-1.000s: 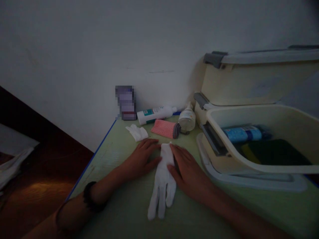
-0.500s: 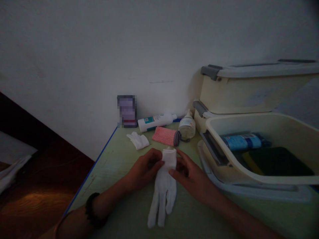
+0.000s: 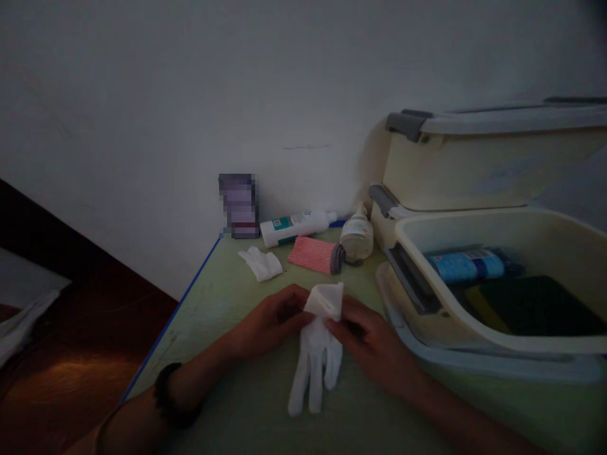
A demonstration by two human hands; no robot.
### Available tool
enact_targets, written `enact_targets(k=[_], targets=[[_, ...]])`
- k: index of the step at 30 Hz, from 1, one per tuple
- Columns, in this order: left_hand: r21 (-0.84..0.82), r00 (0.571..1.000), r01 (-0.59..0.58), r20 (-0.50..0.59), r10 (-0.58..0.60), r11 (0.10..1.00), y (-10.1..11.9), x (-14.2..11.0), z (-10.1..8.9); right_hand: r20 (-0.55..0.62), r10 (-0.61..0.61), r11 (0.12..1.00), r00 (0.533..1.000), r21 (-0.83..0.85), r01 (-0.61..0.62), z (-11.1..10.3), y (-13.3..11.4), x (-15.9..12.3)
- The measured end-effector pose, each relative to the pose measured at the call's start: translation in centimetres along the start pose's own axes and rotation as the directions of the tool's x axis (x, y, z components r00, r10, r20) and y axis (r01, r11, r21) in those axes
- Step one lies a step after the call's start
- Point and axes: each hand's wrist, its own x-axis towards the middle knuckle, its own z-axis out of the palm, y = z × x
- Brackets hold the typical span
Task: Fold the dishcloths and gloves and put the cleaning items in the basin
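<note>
Head view: the glove (image 3: pixel 315 347), flat between the hands a second ago, now has its cuff (image 3: pixel 327 298) raised and flared, so its edge is easier to grasp; it lies at the near part of the worktop (image 3: pixel 227 404), the fingers of the left hand (image 3: pixel 277 319) and right hand (image 3: pixel 370 335) bent and pinching its opposite sides near the cuff. Counted beyond it are one crumpled white cloth item (image 3: pixel 260 264), one pink cloth bundle (image 3: pixel 310 254) and two bottles, one white and lying down (image 3: pixel 298 228), one clear with a pump (image 3: pixel 356 239). One open container (image 3: pixel 545 344) holds one blue pack (image 3: pixel 467 265) and one dark green block (image 3: pixel 540 306).
</note>
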Motion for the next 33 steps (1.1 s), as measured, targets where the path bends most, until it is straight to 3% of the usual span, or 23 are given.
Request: enact_targets(k=[6, 11, 16, 20, 23, 26, 30, 33], targets=[[-0.064, 0.999, 0.01, -0.038, -0.013, 0.998, -0.14, 0.2, -0.12, 0.074, -0.046, 0.999, 0.996, 0.028, 0.044, -0.25, 0.3, -0.12], [-0.213, 0.995, 0.104, 0.028, -0.1, 0.972, -0.55, 0.16, -0.39, 0.022, -0.047, 0.997, 0.999, 0.06, 0.046, -0.11, 0.66, -0.29], [-0.21, 0.988, 0.153, 0.045, -0.147, 0.966, -0.63, 0.23, -0.33, -0.031, 0.124, 0.977, 0.992, 0.177, -0.116, -0.05, 0.64, -0.22], [-0.186, 0.995, 0.086, -0.041, -0.095, 0.979, -0.64, 0.17, 0.0, 0.082, 0.197, 0.955, 0.977, 0.208, -0.21, -0.17, 0.25, 0.1], [-0.151, 0.995, -0.008, -0.095, -0.006, 0.988, -0.56, 0.07, 0.02, 0.16, 0.178, 0.964, 0.971, 0.169, -0.204, -0.27, 0.14, 0.28], [-0.101, 0.99, -0.119, -0.082, 0.111, 0.988, -0.5, 0.04, -0.11, 0.159, 0.163, 0.97, 0.974, 0.152, -0.188, -0.27, 0.4, 0.26], [-0.052, 0.965, -0.248, -0.1, 0.242, 0.967, -0.55, 0.1, -0.15, 0.173, 0.181, 0.936, 0.968, 0.272, -0.223, -0.1, 0.8, 0.14], [-0.063, 0.963, -0.246, -0.129, 0.236, 0.967, -0.74, 0.13, -0.1, 0.197, 0.23, 0.878, 0.953, 0.38, -0.29, 0.05, 0.83, 0.13]])
